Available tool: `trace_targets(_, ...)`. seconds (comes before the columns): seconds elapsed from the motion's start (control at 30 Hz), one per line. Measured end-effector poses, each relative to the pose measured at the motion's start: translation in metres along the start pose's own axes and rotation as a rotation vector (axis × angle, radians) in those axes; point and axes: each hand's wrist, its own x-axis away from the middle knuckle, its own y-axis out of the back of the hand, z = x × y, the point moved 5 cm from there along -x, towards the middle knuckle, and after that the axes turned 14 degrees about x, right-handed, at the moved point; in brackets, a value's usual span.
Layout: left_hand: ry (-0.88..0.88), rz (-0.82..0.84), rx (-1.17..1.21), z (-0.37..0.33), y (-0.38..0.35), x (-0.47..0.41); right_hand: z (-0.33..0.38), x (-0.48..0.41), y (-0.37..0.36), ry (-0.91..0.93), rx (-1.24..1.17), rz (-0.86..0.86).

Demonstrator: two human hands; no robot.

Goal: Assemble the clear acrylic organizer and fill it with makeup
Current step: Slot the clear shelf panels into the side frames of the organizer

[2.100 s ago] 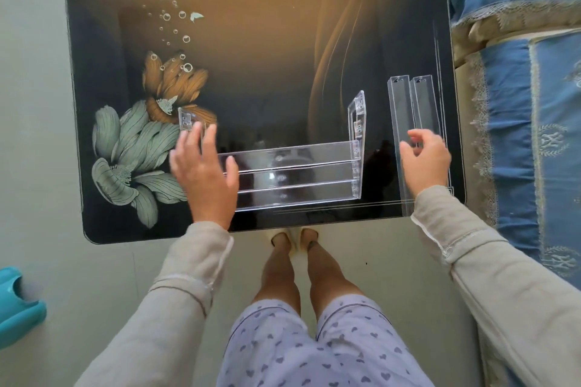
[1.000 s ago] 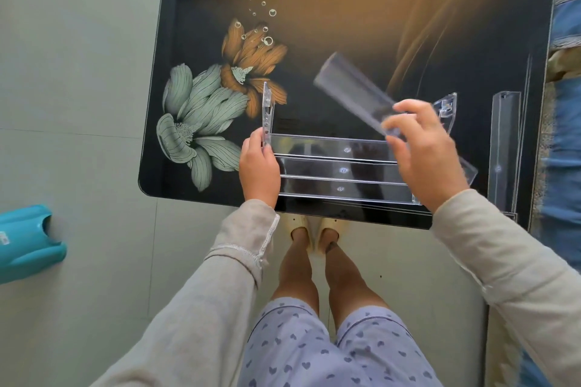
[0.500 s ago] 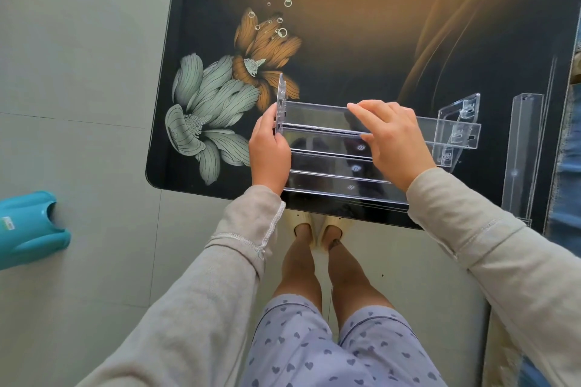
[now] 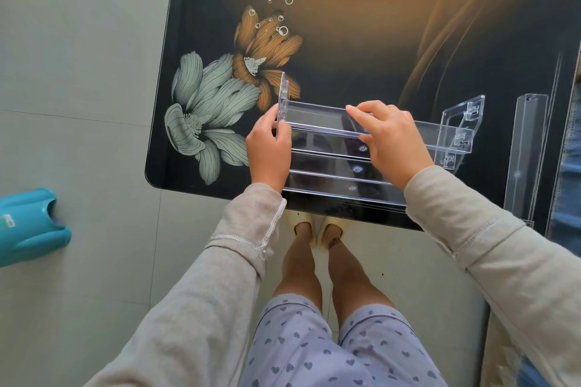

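A clear acrylic organizer with stepped shelves stands near the front edge of the dark table. My left hand grips its left side panel. My right hand holds a long clear shelf piece across the top of the frame; the piece's left end meets the left panel and its right end reaches the right side panel. One more clear shelf piece lies on the table to the right. No makeup is in view.
The table top carries a printed flower pattern at the left. A teal plastic object sits on the grey floor to the left. Blue bedding borders the table's right edge. My legs and feet are under the front edge.
My right hand picked one shelf piece from the pair at the right, carried it over and lowered it onto the top of the frame. My left hand moved to the left panel.
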Motion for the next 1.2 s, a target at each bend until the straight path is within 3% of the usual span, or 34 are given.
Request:
trace_targets(0.37, 0.082, -0.175, -0.033, 0.002, -0.004, -0.022, -0.001, -0.004, -0.004, -0.007, 0.025, 0.004)
trace_targets(0.7, 0.029, -0.153, -0.187, -0.003, -0.011, -0.021, 0.001, 0.000, -0.003, 0.013, 0.042, -0.008)
trace_targets(0.8, -0.086, -0.152, -0.276, -0.010, -0.012, -0.013, 0.001, 0.010, 0.002, -0.007, 0.019, -0.061)
trace_targets(0.97, -0.506, -0.148, -0.517, -0.033, -0.031, 0.017, -0.030, 0.052, 0.013, -0.303, -0.255, -0.257)
trace_targets(1.1, -0.639, 0.091, -0.584, -0.042, -0.078, 0.037, -0.069, 0.093, 0.010, -0.703, -0.485, -0.379)
trace_targets(1.2, -0.703, 0.268, -0.606, -0.051, -0.116, 0.048, -0.090, 0.107, 0.000, -0.893, -0.602, -0.304)
